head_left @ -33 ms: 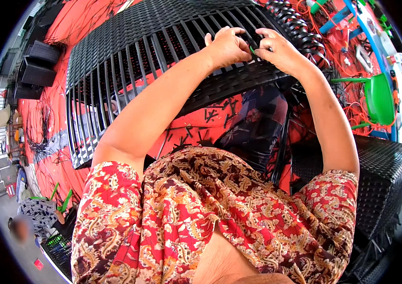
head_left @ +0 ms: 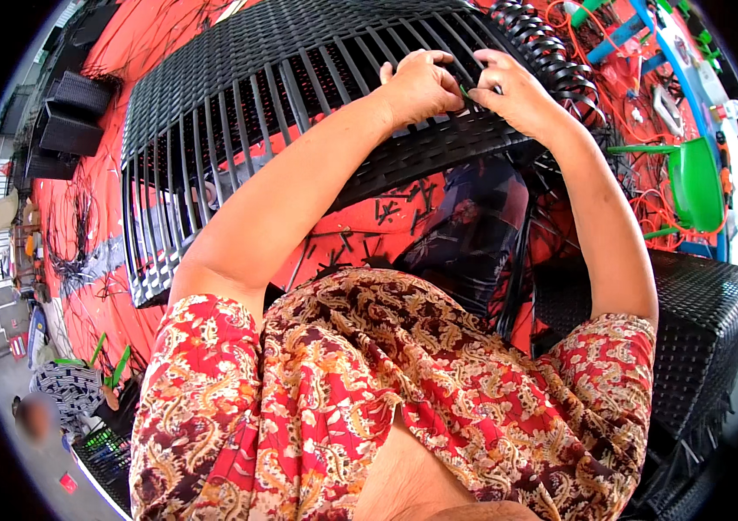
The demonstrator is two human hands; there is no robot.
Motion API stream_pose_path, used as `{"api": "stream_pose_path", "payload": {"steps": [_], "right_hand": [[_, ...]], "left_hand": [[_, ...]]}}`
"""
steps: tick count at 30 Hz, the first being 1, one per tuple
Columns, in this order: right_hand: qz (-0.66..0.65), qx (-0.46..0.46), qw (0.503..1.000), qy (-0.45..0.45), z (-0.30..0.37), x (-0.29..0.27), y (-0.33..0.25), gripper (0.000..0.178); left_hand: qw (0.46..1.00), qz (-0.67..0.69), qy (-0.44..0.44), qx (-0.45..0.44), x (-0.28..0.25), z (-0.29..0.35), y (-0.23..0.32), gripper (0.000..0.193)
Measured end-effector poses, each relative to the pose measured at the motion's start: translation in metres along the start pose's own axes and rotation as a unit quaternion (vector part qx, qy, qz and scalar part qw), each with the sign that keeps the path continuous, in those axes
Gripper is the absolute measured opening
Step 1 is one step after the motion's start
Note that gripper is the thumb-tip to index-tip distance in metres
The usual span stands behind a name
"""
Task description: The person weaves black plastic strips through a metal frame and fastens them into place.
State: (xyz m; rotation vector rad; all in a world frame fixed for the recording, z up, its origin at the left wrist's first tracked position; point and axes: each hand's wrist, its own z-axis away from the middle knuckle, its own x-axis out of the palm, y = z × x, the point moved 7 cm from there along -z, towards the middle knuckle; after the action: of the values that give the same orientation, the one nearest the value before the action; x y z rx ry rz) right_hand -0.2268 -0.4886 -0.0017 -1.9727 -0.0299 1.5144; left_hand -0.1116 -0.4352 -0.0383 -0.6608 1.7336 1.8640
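Note:
Both my hands meet over the edge of a woven black plastic-rattan furniture piece (head_left: 239, 65), where its long bare slats join the weave. My left hand (head_left: 421, 87) has its thumb and fingers bent together beside a slat. My right hand (head_left: 512, 94) is closed too, thumb and forefinger close to the left fingertips. Between them shows a tiny green bit (head_left: 464, 92), too small to name. What the fingers pinch is mostly hidden. Just past my right hand lies a coil of flat black strip (head_left: 551, 56).
A woven black block (head_left: 690, 304) stands by my right elbow. Farther right are a green stool (head_left: 697, 184) and orange cords. Cut black strip pieces (head_left: 391, 208) litter the red floor covering (head_left: 343, 224). At the lower left sits another person (head_left: 69, 391); woven black pieces (head_left: 74, 113) stand upper left.

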Motion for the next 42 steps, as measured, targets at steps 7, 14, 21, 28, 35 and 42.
{"api": "stream_pose_path", "payload": {"steps": [7,14,21,28,35,42], "right_hand": [[-0.198,0.016,0.98,-0.005,0.0,0.012,-0.016,0.028],[-0.098,0.009,0.995,-0.012,-0.007,0.018,-0.019,0.02],[0.001,-0.011,1.0,-0.011,-0.009,0.03,-0.015,0.02],[-0.129,-0.037,0.991,0.011,-0.014,0.026,-0.036,0.021],[-0.183,0.012,0.983,0.024,-0.014,0.033,-0.046,0.025],[-0.123,-0.019,0.992,0.016,-0.013,0.041,-0.052,0.02]], "left_hand": [[0.983,0.178,0.036,0.005,-0.025,0.036,0.014,0.013],[0.95,-0.309,0.045,-0.013,-0.015,0.046,-0.001,0.023],[0.986,-0.157,0.025,-0.051,-0.017,0.035,-0.003,0.031],[0.977,0.203,0.063,-0.006,-0.043,0.069,0.01,0.018],[0.946,-0.279,0.161,0.043,-0.054,0.094,-0.01,0.02],[0.973,-0.222,0.052,-0.036,-0.029,0.072,-0.015,0.019]]}}
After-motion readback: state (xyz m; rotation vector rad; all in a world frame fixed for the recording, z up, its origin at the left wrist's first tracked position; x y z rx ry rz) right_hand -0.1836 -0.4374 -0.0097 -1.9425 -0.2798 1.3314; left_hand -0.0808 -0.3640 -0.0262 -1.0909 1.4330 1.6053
